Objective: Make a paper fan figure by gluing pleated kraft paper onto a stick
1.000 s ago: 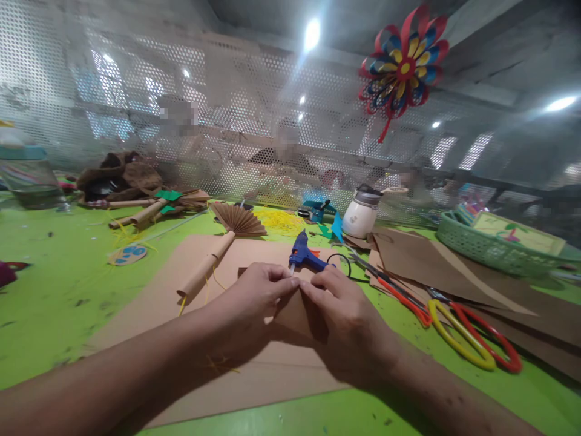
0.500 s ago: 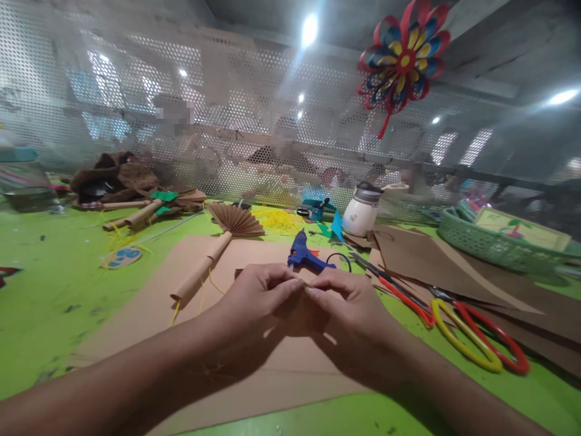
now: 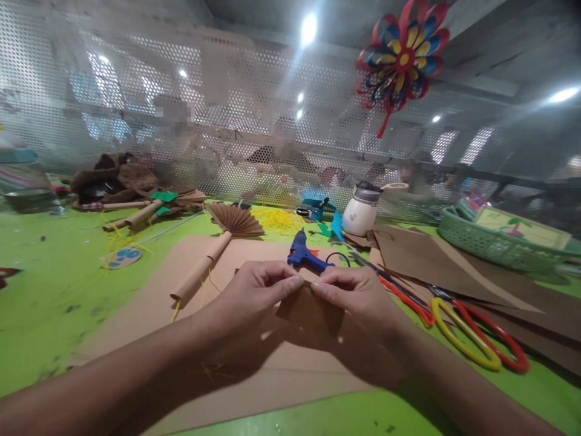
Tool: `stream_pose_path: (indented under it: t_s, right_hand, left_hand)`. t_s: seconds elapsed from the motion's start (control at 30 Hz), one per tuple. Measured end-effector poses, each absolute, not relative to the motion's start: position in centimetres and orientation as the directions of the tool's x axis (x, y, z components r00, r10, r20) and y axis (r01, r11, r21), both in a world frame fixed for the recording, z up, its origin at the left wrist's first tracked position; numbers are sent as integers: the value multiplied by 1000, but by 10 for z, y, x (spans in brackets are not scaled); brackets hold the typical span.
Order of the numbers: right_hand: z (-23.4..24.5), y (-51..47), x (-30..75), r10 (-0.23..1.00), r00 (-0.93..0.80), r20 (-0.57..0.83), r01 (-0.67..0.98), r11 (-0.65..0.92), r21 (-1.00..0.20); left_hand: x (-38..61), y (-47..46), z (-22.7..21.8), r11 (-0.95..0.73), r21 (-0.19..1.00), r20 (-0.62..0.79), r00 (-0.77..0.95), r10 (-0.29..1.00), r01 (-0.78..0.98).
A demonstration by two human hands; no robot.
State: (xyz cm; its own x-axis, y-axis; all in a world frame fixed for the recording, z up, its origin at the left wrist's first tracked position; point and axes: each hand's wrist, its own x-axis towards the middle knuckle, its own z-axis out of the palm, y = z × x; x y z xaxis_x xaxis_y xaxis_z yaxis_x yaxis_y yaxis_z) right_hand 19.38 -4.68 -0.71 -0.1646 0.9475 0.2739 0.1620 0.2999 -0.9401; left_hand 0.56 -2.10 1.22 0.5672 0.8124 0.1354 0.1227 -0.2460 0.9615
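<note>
left hand (image 3: 254, 297), right hand (image 3: 361, 297) pinch one paper piece (image 3: 311, 312) (one glue gun (image 3: 300, 254) beyond).

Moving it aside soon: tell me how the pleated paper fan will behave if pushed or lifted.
The pleated paper fan is probably light and easily crushed, being thin folded paper. Its rolled tube handle may roll when pushed.

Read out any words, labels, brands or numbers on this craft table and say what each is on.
No text can be read.
The card in the green basket shows only a drawing.
The blue marks on the oval cutout are too blurred to tell.
The white jar, glue gun and the brown paper in the left hand and right hand show no print.
</note>
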Motion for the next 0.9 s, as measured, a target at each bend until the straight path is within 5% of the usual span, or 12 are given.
stream_pose_path:
  t_s: [0.37, 0.67, 0.9]
  right_hand:
    - [-7, -44, 192, 959, -145, 244, 95, 259, -961]
    - [-7, -46, 195, 947, -146, 287, 190, 311, -931]
    - [-6, -47, 191, 918, -217, 332, 200, 375, -905]
  left_hand:
    - [7, -22, 6, -366, 912, 218, 537, 815, 185]
    - [9, -20, 8, -238, 962, 120, 574, 810, 135]
    - [8, -25, 5, -312, 933, 169, 547, 820, 180]
